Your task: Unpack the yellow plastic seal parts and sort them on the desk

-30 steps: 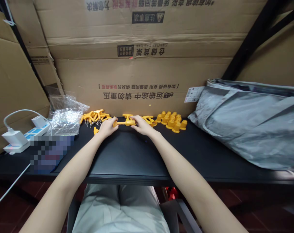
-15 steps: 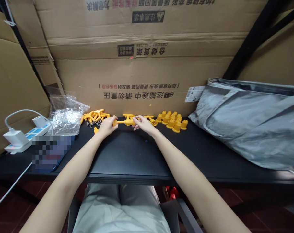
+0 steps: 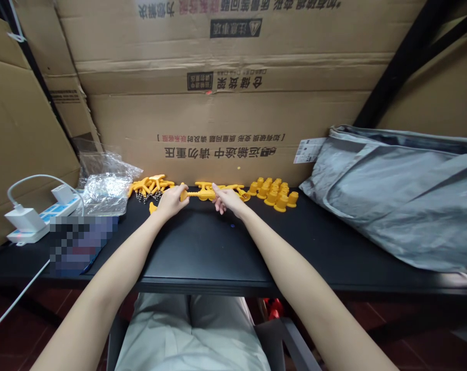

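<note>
My left hand point(image 3: 172, 202) is closed around one end of a yellow plastic piece point(image 3: 194, 194) with a thin, ridged rod. That rod runs sideways toward my right hand point(image 3: 228, 202), whose fingers curl loosely at the far end, thumb raised; the exact contact is hidden. Just behind lie more yellow plastic parts point(image 3: 233, 186), partly covered by the right hand. Left of my left hand is a pile of yellow handles point(image 3: 150, 183) with metal spirals point(image 3: 142, 197). A single yellow part point(image 3: 153, 207) lies beside my left wrist. To the right stand several yellow cup-shaped pieces point(image 3: 280, 201).
A large grey bag point(image 3: 391, 201) takes up the table's right side. Clear plastic packaging point(image 3: 105, 190), a white power strip point(image 3: 48, 219) with plugs and a blurred dark packet point(image 3: 86, 245) are on the left. A cardboard wall point(image 3: 225, 113) rises behind the black table point(image 3: 206, 247).
My right hand has shifted slightly right and turned, its thumb now lifted and its fingers lower. My left hand keeps hold of the yellow piece and has barely moved.
</note>
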`<state>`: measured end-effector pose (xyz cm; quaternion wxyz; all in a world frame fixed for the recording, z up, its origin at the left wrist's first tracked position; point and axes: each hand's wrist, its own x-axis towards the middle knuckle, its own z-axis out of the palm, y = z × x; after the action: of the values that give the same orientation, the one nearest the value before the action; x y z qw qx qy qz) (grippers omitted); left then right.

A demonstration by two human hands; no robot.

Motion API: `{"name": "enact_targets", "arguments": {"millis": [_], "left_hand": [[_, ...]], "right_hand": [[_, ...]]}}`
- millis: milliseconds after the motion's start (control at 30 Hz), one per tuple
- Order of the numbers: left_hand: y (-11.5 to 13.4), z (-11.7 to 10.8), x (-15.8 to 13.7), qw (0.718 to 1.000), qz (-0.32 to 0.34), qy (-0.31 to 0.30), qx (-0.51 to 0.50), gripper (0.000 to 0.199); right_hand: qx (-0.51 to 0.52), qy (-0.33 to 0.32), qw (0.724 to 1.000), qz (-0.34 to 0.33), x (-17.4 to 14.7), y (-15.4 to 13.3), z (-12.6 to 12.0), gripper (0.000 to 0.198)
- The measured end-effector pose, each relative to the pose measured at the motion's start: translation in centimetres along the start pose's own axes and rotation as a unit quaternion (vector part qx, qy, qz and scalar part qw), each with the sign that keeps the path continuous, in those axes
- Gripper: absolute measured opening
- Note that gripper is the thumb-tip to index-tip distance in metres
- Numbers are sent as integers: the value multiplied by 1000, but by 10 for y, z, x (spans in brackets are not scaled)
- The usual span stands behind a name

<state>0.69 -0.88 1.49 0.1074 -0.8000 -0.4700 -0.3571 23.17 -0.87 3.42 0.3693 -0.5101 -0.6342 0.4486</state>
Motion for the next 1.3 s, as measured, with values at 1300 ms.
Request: {"name": "enact_targets", "arguments": {"millis": [1300], "left_hand": [[2,-2,-3,999,-30,-27,-13,26]], "right_hand": [[41,-32,995,-90,9,17,-8,37]]}}
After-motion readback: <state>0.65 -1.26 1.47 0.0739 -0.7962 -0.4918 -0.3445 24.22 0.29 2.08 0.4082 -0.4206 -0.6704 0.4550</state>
